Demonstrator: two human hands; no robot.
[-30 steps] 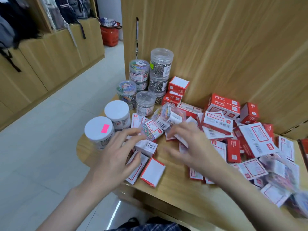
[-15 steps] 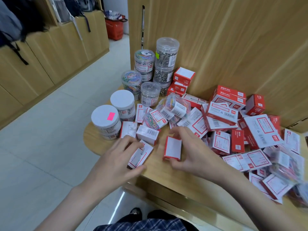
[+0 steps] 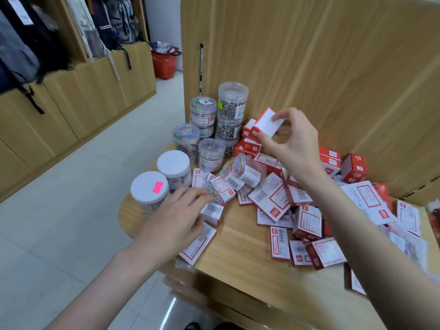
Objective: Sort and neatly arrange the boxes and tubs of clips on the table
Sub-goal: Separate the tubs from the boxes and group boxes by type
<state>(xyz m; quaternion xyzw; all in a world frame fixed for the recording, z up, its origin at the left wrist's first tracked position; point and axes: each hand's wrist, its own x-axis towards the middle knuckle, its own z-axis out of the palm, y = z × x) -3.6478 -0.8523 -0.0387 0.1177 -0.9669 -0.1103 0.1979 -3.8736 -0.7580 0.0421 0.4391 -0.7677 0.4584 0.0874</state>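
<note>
The right hand [image 3: 294, 136] pinches one small red and white box [image 3: 266, 122] between thumb and fingertips, holding it in the air above the back left part of the table [image 3: 240, 236], over a stack of red boxes [image 3: 247, 145] that stands against the wooden wall panel [image 3: 321, 67]; how many boxes are in that stack cannot be told, since the hand covers part of it. The left hand [image 3: 177, 215] lies low over the near left of the table with its fingers loosely spread, fingertips touching a small white box with a barcode [image 3: 212, 210] and covering part of a flat box [image 3: 197, 244] at the table's edge; it grips nothing. Just left of this hand stand two tubs with white lids [image 3: 173, 163], side by side, the nearer one bearing a pink sticker [image 3: 157, 187]. Behind them are clear tubs [image 3: 211, 151] of clips: three in front with one top each, and behind, two stacks, one of colored clips and a taller one of silver clips; about seven clear tubs in all. Two clear packets of colored clips [image 3: 245, 169] lie tipped between the tubs and the loose heap of boxes [image 3: 307, 210], which spreads across the middle and right of the table, well over a dozen, lying flat, tilted and overlapping.
</note>
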